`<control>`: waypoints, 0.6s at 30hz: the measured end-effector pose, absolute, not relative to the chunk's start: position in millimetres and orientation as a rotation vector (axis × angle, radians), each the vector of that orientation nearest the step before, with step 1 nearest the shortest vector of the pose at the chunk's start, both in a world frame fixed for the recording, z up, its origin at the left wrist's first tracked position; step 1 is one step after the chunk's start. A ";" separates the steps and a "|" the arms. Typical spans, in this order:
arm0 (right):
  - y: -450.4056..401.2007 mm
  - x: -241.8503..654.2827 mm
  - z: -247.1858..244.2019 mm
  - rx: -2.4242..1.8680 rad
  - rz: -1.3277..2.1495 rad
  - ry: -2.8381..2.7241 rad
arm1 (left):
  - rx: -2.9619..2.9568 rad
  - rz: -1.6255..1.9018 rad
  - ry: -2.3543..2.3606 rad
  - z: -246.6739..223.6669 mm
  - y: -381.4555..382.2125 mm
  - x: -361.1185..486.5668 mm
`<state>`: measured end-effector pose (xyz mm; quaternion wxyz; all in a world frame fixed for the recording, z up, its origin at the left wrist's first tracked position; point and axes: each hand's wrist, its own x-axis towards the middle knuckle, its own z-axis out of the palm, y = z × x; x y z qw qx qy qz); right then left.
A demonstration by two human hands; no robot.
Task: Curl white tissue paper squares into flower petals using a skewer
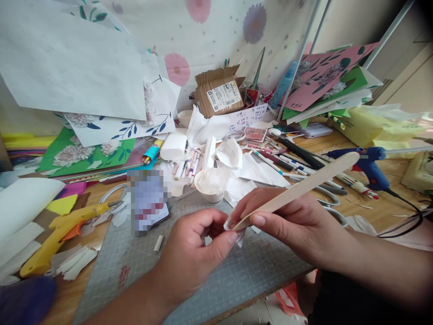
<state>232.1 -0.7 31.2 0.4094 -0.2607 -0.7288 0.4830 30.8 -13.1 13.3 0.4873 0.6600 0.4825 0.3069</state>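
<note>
My right hand (pixel 291 225) is closed around a flat wooden stick (pixel 304 185), which slants up to the right. The stick's lower end meets a small piece of white paper (pixel 239 239) between my two hands. My left hand (pixel 199 248) pinches that paper between thumb and fingers. Both hands are above the grey cutting mat (pixel 257 271), their fingertips close together. Behind them stands a white paper cup (pixel 212 189) with white material in it.
A phone (pixel 150 203) lies on the mat's left part. The yellow glue gun (pixel 61 234) is at the left, a blue glue gun (pixel 372 167) at the right. Markers, scissors and paper scraps crowd the back, before a cardboard box (pixel 219 92).
</note>
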 end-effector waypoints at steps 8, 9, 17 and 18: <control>0.1 233.0 29.7 -0.725 1.227 -1.803 | 1.355 0.761 1.118 16.3 -11.5 35.6; 0.0 233.6 29.3 -0.732 1.218 -1.807 | 1.343 0.770 1.111 16.6 -11.1 35.8; -0.1 236.2 27.4 -0.750 1.175 -1.837 | 1.313 0.794 1.047 13.7 -11.5 32.0; -0.2 236.1 27.3 -0.751 1.177 -1.842 | 1.305 0.792 1.032 13.2 -11.6 31.8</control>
